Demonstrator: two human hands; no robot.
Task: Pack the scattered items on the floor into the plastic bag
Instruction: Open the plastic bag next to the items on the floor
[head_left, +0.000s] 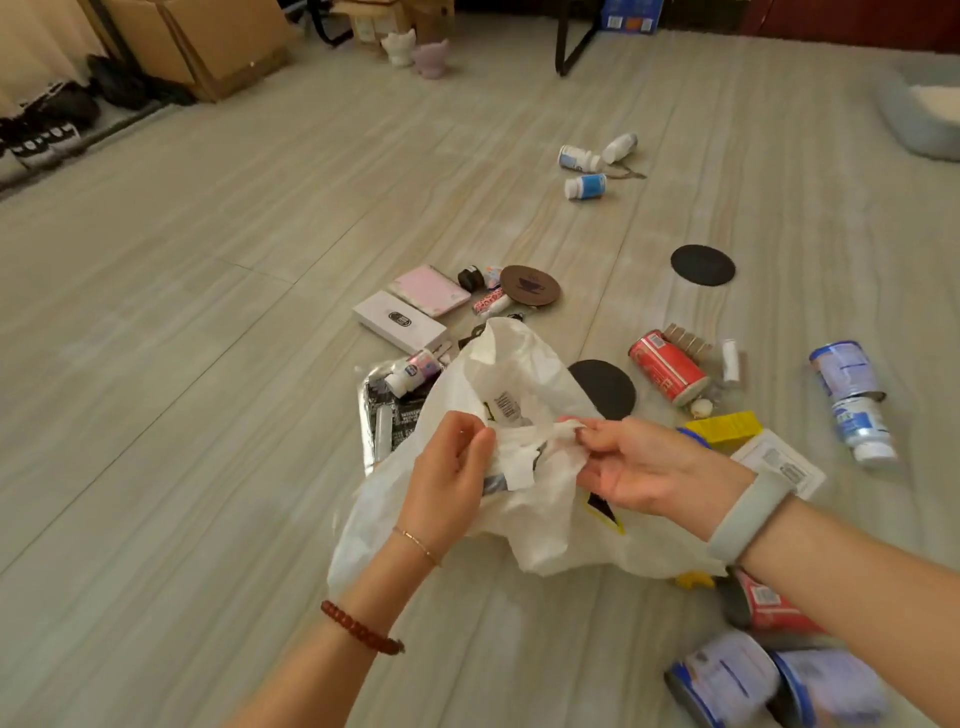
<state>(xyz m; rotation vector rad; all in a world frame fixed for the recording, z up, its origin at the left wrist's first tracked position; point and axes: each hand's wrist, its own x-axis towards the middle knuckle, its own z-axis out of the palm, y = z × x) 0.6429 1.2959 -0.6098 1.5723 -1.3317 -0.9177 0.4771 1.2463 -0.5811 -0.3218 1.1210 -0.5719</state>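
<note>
A white plastic bag (519, 374) hangs crumpled in the middle of the head view, held above the floor. My left hand (447, 478) pinches its rim on the left and my right hand (644, 467) pinches the rim on the right, close together. Around the bag lie scattered items: a white box (397, 319), a pink case (428, 288), a brown coaster (530, 285), a red can (667, 366), a yellow box (724, 427), black discs (702, 265) and white bottles (584, 187). The bag hides part of a silver packet (376, 410).
Blue-and-white cans (727, 675) and a red can (769, 608) lie near my right forearm. More cans (844, 371) rest at the right. Cardboard boxes (208, 47), shoes (47, 135), a chair leg (569, 52) and a grey pet bed (924, 114) line the far edges.
</note>
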